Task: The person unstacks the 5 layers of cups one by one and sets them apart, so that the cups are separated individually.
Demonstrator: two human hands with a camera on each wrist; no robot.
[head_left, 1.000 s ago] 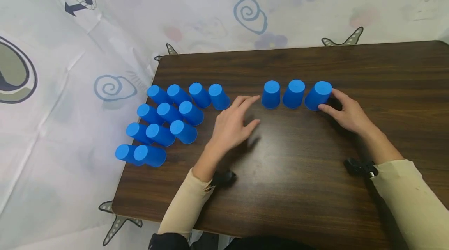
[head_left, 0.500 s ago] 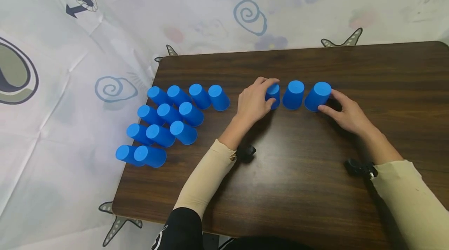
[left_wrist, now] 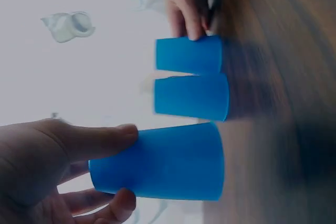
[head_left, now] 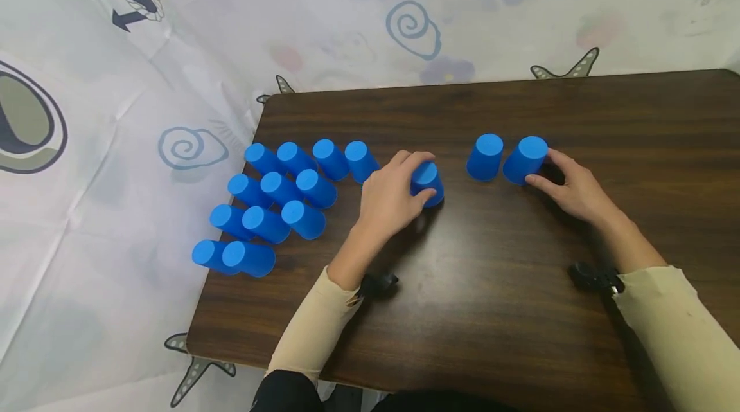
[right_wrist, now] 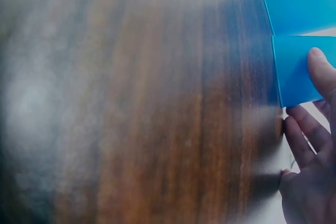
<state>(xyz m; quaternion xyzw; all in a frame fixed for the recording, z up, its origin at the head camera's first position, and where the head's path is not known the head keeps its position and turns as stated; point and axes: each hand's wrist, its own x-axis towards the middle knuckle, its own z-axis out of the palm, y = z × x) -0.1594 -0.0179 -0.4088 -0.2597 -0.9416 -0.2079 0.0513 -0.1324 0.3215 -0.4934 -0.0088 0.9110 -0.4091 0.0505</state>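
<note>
My left hand [head_left: 388, 200] grips an upside-down blue cup [head_left: 426, 175], thumb on the near side and fingers behind it. In the left wrist view that cup [left_wrist: 178, 163] has its wide rim toward the table, the thumb and fingers near its narrow base. My right hand [head_left: 578, 188] holds the rightmost blue cup [head_left: 525, 160] between thumb and fingers; the thumb lies on its side in the right wrist view, where this cup [right_wrist: 294, 69] stands rim-down on the wood. Between the two held cups stands another upside-down blue cup [head_left: 484, 158], close beside the right one.
On the left of the dark wooden table [head_left: 462, 322] several more upside-down blue cups [head_left: 303, 219] stand in staggered rows, some close to the left edge. A printed white cloth [head_left: 324, 20] hangs behind and beside the table.
My left hand reached right to the leftmost cup of the right-hand three, took hold of it and brought it left and nearer to me. My right hand stays at its cup.
</note>
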